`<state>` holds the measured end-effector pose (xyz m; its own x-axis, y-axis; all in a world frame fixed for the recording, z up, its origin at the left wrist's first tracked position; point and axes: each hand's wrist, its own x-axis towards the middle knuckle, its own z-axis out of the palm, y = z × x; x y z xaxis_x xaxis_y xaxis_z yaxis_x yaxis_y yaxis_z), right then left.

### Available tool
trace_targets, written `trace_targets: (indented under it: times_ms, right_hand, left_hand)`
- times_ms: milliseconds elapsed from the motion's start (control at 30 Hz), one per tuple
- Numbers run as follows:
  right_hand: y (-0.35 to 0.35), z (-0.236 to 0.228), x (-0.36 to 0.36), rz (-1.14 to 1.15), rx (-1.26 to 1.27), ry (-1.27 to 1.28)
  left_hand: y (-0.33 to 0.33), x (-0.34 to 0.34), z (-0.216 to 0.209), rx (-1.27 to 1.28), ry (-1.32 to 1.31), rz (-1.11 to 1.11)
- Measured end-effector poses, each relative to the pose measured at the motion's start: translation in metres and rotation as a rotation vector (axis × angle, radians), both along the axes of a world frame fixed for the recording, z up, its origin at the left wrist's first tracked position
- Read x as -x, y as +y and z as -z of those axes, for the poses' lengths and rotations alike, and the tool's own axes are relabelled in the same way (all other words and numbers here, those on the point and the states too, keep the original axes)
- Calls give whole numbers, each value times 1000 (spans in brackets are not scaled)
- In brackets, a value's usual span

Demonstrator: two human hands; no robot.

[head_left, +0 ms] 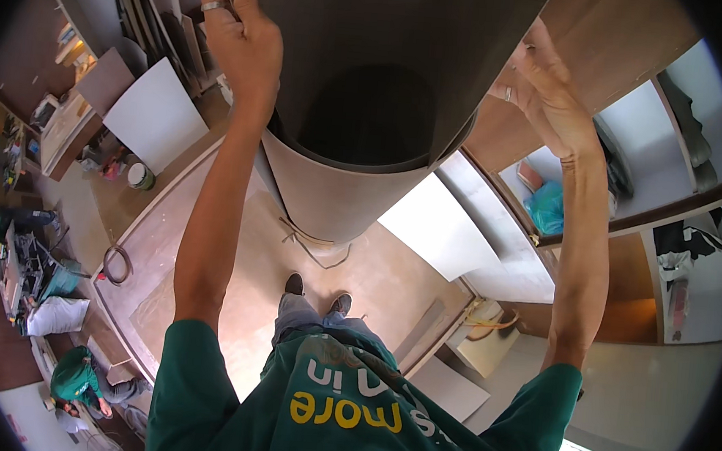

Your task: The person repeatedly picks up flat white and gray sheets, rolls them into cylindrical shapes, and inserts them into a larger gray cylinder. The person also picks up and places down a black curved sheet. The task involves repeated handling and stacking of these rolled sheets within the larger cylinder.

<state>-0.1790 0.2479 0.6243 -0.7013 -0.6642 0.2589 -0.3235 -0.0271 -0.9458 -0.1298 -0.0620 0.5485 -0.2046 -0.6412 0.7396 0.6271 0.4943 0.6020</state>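
A large dark-grey sheet [352, 21], rolled into a wide tube, stands upright in front of me; its outer side [351, 189] is paler brown-grey. My left hand [243, 51] is closed on the sheet's left edge, with the thumb up and a ring on one finger. On the opposite side my right hand [545, 96] grips the right edge, its fingertips partly hidden by the sheet. Between my hands the free end of the sheet rises over the open roll. A thin cord [316, 252] lies at the roll's foot, near my shoes [340, 302].
A pinkish-brown board surface [237, 292] lies under me. Open shelves with a blue plastic bag [546, 208] stand at right. White panels [156, 116], a tin [140, 176] and a coiled cable [116, 265] are at left. A person in green [78, 375] sits at lower left.
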Motion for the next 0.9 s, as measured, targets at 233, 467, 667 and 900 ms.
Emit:
trace_targets:
  times_ms: [233,467,667,900]
  right_hand:
    - [-5,13,-5,35,67,-39]
    - [12,19,1,191,70,-61]
    - [9,19,-8,195,52,-61]
    - [-29,14,-26,275,-82,-20]
  left_hand:
    - [-2,2,2,-9,19,-6]
    - [-1,-1,2,28,-74,-12]
    - [-2,14,2,100,-50,-92]
    - [-10,23,-5,125,-96,-128]
